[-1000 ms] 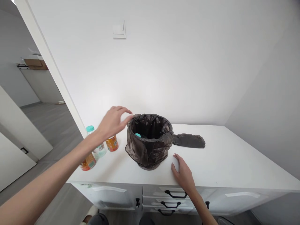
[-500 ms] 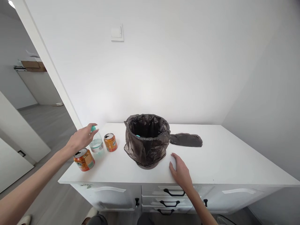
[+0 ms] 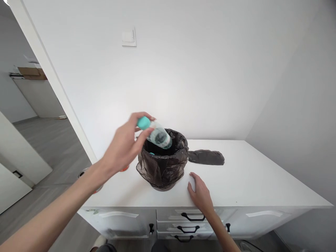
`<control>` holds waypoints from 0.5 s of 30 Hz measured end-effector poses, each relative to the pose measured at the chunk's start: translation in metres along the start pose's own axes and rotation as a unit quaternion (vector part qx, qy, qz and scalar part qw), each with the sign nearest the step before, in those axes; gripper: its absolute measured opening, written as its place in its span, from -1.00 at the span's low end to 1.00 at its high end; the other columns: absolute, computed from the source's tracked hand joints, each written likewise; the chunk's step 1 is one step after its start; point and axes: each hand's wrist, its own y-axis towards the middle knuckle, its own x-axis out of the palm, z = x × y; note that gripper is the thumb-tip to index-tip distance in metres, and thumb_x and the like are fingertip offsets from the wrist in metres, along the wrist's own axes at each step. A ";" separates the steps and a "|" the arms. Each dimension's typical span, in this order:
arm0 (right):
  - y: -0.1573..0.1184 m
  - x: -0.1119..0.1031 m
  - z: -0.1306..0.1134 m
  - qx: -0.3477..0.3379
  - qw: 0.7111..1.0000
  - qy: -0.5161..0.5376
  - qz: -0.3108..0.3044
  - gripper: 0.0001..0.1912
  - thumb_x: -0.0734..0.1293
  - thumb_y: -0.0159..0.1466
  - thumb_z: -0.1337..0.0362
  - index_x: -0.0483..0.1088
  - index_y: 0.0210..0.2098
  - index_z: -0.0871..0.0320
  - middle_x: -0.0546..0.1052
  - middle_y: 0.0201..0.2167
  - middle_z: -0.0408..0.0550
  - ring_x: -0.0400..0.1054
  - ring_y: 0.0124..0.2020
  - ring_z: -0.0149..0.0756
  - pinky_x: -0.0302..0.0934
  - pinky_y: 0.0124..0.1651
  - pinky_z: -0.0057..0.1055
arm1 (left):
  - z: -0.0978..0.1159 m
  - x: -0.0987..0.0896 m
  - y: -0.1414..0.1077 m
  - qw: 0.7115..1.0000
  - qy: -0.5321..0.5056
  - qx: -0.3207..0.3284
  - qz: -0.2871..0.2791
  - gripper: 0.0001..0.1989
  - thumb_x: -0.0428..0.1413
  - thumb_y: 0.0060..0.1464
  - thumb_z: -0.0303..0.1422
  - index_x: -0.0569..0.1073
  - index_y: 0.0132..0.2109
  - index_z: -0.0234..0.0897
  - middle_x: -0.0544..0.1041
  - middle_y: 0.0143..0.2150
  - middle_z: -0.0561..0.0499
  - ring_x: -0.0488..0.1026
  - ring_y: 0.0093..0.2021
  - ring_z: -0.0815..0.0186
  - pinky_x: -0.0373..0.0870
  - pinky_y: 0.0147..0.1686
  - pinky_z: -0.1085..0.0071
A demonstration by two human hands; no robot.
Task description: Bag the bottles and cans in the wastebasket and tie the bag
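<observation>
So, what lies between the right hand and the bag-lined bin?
Just a bare strip of white cabinet top separates the right hand from the bag-lined bin, seen in the head view.

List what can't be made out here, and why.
Head view:
Black bag: its bottom, hidden by its near side and the bottle.
Label: its print, blurred and small.
Can: its body, mostly hidden by the left forearm.
Red-orange thing: most of it, hidden by the left hand.
Right forearm: elbow end, cut off by the bottom edge.

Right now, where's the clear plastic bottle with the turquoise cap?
In the head view, left of centre, the bottle tilts in the left hand, its base at the mouth of the round bin lined with black plastic.
</observation>
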 end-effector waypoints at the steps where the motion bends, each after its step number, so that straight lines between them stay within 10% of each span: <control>1: 0.000 0.000 0.000 -0.002 1.000 0.000 0.002 -0.50 0.17 0.44 0.21 0.25 0.34 0.13 0.50 0.26 0.11 0.39 0.29 -0.03 0.32 0.32 0.03 | 0.002 0.009 0.000 0.999 -0.017 0.002 -0.039 -0.69 -0.01 0.42 -0.10 0.36 0.13 -0.16 0.63 0.06 -0.06 0.62 -0.07 0.21 0.58 -0.07 0.24; 10: 0.003 -0.001 -0.003 -0.019 1.000 -0.001 0.018 -0.52 0.16 0.43 0.23 0.28 0.31 0.13 0.53 0.21 0.12 0.43 0.25 -0.03 0.35 0.29 0.02 | -0.021 0.070 -0.007 0.969 -0.059 0.004 -0.241 -0.63 0.01 0.41 -0.10 0.43 0.21 -0.13 0.62 0.16 -0.05 0.58 0.10 0.09 0.47 0.10 0.18; 15: 0.003 -0.003 -0.007 -0.019 1.000 -0.001 0.024 -0.52 0.17 0.41 0.24 0.30 0.29 0.14 0.55 0.19 0.12 0.44 0.23 -0.03 0.35 0.29 0.02 | -0.040 0.066 -0.010 0.987 -0.052 0.005 -0.154 -0.57 -0.07 0.45 -0.06 0.44 0.27 -0.10 0.56 0.27 -0.05 0.50 0.25 0.10 0.41 0.23 0.18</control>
